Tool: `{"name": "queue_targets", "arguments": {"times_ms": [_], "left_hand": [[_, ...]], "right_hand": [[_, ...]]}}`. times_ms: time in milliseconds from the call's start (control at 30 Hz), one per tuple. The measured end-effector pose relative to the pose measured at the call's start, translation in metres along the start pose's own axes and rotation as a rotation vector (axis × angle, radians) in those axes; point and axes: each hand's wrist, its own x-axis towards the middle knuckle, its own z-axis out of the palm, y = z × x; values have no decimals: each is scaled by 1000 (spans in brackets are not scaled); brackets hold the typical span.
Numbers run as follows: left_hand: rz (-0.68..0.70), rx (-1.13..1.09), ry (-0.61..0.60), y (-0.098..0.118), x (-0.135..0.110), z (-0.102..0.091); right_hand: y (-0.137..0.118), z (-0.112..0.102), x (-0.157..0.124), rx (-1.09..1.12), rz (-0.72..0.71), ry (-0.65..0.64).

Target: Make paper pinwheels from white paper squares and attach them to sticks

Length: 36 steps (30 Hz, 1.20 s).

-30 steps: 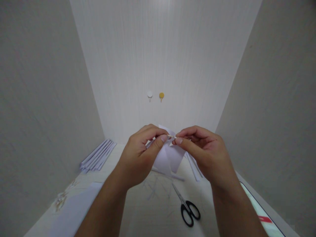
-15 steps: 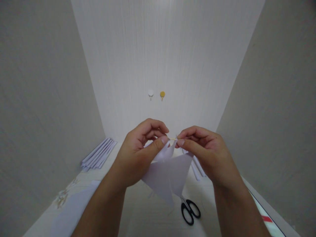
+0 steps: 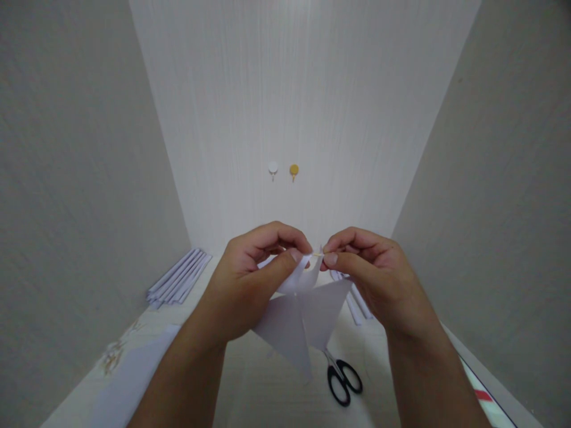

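Observation:
A white sheet of paper point(image 3: 319, 309), cut into pointed flaps like a pinwheel, hangs between my two hands. My left hand point(image 3: 263, 279) is closed, pinching an upper flap of it between thumb and fingertips. A thin pale yellow stick point(image 3: 317, 255), much like a toothpick, bridges the short gap between the hands at a raised paper point. The thumb and index finger of my right hand point(image 3: 366, 267) are closed on its right end, beside that point. Fingertips hide both ends of the stick, so how far it goes through the paper cannot be told.
Black-handled scissors point(image 3: 344, 380) lie on the table below the paper. Folded paper strips point(image 3: 178, 278) are stacked at the left, with more strips point(image 3: 357, 303) behind my right hand. A flat white sheet point(image 3: 134, 374) lies at left. Walls close in on both sides; two hooks point(image 3: 294, 170) hang behind.
My left hand has moved slightly right and its index finger has come down to the thumb. Less of the stick shows between the hands. The paper has tilted a little.

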Motion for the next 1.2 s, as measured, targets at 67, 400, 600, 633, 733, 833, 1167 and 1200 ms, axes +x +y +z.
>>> {"name": "queue_targets", "arguments": {"times_ms": [67, 400, 600, 633, 733, 833, 1167, 1200], "left_hand": [[-12, -12, -2, 1, 0, 0], [-54, -108, -12, 4, -1, 2], [-29, -116, 8, 6, -1, 3], [-25, -115, 10, 6, -1, 3], [-25, -130, 4, 6, -1, 4], [-35, -172, -6, 6, -1, 3], [17, -123, -16, 4, 0, 1], [13, -120, -17, 5, -1, 1]], "right_hand": [[0, -1, 0, 17, 3, -10], [1, -6, -2, 126, 33, -98], [-1, -5, -2, 149, 35, -97], [-1, -5, -2, 155, 38, -105], [0, -5, -1, 164, 34, -122], [2, -7, -1, 167, 27, -125], [2, -7, -1, 166, 33, -152], [2, -7, -1, 163, 35, -149]]}}
